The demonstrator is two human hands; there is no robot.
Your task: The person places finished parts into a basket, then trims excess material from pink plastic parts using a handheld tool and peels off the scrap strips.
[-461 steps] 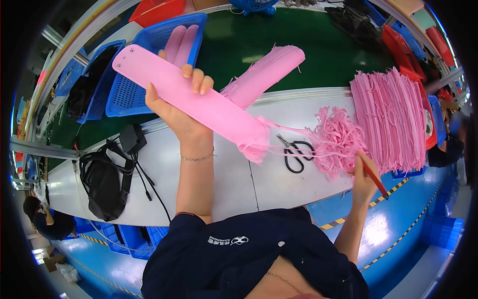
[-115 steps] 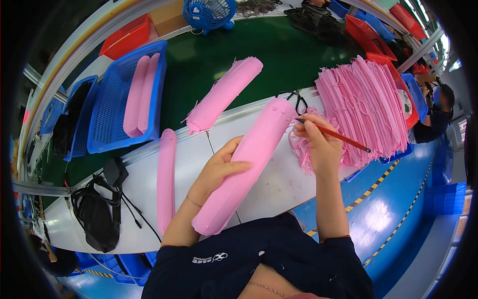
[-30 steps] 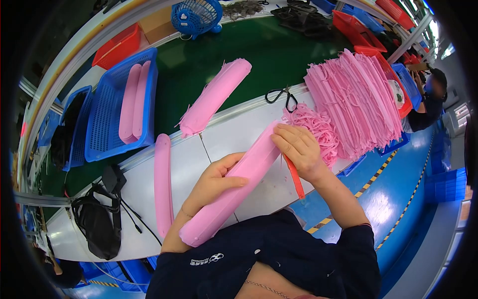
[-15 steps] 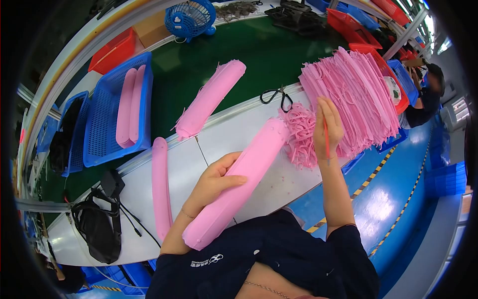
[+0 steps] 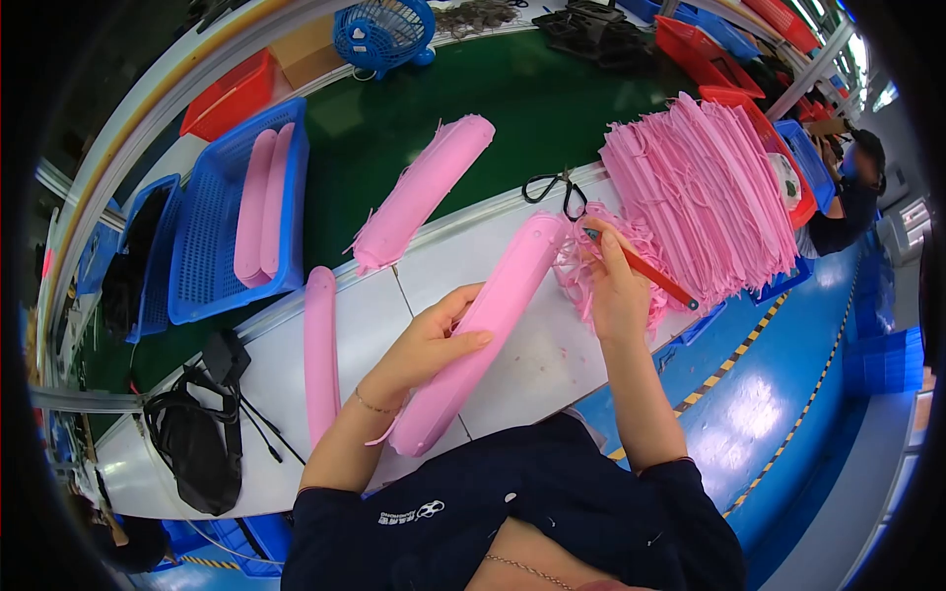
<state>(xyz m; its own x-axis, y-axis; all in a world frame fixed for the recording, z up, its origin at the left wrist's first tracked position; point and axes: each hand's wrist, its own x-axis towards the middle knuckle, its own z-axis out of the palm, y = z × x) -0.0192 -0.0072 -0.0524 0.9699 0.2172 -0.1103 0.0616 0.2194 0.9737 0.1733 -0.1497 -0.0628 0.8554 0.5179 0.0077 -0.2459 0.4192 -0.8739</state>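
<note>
My left hand [image 5: 429,340] is closed around the middle of a long, rounded pink fabric piece [image 5: 483,335], which slants from near my chest up toward the right. A loose strip hangs at its lower end. In my right hand [image 5: 619,291] is a slim red tool [image 5: 665,284] with a flat handle and a small dark tip, a knife-like shape. That tip is close to the upper end of the pink piece; whether they touch I cannot tell. Just behind the right hand lies a heap of pink fabric strips [image 5: 574,281].
A thick stack of pink pieces [image 5: 700,187] stands at the right. Black-handled scissors [image 5: 554,190] lie near the table edge. Other pink pieces [image 5: 424,192] rest on the green mat. At the left are a blue basket [image 5: 202,227] and a black bag [image 5: 197,453]. A person [image 5: 852,197] is far right.
My right hand has moved left and down, turning the red tool so its tip comes to the pink piece's upper end. The pink piece has shifted slightly, and a loose strip shows at its lower end.
</note>
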